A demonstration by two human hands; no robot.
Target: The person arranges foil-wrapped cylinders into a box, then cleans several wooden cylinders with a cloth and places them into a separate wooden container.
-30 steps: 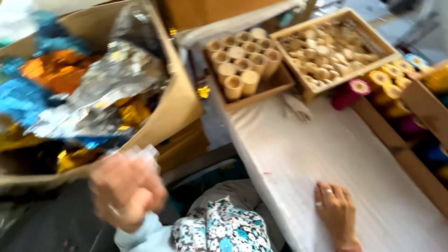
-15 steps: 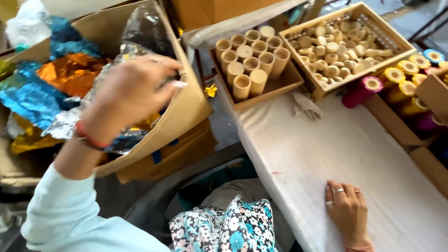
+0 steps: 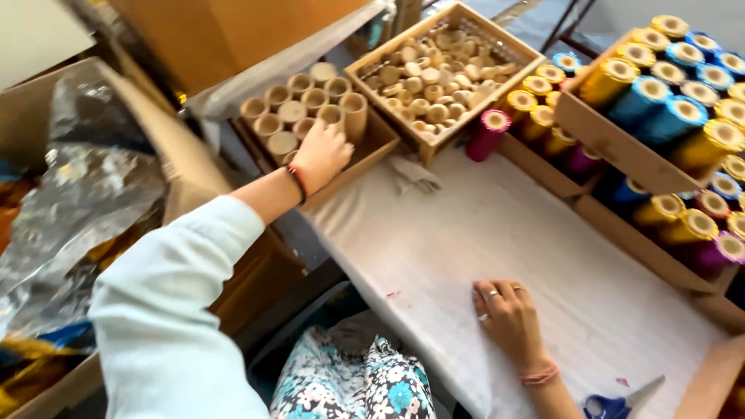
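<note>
I note the left hand (image 3: 320,153) reaching onto the cardboard tubes (image 3: 301,109), grasp not discernible, none lifted; right hand (image 3: 508,314) flat, empty, on white table (image 3: 481,233).

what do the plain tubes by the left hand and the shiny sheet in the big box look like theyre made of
The plain tubes under the left hand look like cardboard: matte tan, with hollow ends and thick walls. The shiny sheet in the big box looks like metallic foil or metallised film: silver, crinkled, with bright glints. Which of the two cannot be told. The box itself looks like brown corrugated cardboard.
</note>
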